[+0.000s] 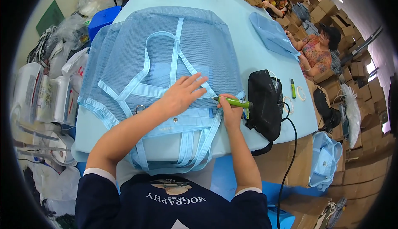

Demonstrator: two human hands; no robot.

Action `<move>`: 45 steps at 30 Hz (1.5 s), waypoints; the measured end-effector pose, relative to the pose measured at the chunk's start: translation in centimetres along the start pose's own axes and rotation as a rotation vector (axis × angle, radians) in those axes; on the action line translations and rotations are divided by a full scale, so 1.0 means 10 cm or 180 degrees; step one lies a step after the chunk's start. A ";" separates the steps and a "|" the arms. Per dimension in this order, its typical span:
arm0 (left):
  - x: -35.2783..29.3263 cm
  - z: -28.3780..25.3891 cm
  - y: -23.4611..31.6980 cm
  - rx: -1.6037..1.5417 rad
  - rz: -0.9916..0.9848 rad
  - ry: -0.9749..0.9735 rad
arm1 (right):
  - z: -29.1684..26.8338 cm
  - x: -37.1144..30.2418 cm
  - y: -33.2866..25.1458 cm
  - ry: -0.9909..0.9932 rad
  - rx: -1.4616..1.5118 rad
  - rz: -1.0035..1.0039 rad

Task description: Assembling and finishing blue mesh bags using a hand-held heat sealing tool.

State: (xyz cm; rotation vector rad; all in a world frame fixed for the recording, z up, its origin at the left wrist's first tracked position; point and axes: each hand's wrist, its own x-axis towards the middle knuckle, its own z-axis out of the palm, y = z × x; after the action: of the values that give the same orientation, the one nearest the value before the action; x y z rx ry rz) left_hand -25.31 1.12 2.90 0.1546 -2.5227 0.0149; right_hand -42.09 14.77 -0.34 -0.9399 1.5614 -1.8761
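Note:
A large light-blue mesh bag (124, 50) with pale blue webbing trim and straps lies spread in front of me. My left hand (182, 94) rests on it, fingers stretched out and fingertips near a strap seam. In my right hand (230, 112) is a green pen-shaped tool (238, 103). Its tip points left and meets, or nearly meets, the trim just beyond my left fingers. What kind of tool it is I cannot make out. A metal snap and a metal ring show on the bag near my left forearm. The bag's near straps hang over the table edge.
Right of the bag stands a black pouch (265, 104) with a black cable beside it. A second green pen-shaped tool (293, 89) and tape rolls (301, 93) lie beyond. Two people work along the table's (232, 5) right side. Cardboard boxes (365, 162) and plastic-wrapped goods (29, 88) flank the table.

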 end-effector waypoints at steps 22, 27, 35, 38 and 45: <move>-0.19 0.10 0.13 -0.0285 0.0244 -0.0846 | 0.10 0.05 0.07 -0.0009 -0.0801 -0.0365; -0.19 0.10 0.12 -0.0313 0.0341 -0.0680 | 0.11 0.05 0.02 -0.0265 -0.0978 -0.0203; -0.18 0.10 0.12 -0.0426 0.0360 -0.0646 | 0.04 0.08 0.03 -0.0506 -0.0954 0.0044; -0.19 0.09 0.12 -0.0406 0.0320 -0.0667 | 0.05 0.08 0.00 -0.0505 -0.0996 0.0221; -0.18 0.08 0.13 -0.0443 0.0280 -0.0709 | 0.05 0.08 0.04 -0.0491 -0.1124 -0.0013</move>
State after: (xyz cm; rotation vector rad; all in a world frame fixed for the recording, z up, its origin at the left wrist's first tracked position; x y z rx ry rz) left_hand -24.50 2.56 1.21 -0.0121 -2.7397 -0.1503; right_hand -42.19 13.76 -0.49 -1.2073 1.8275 -1.5144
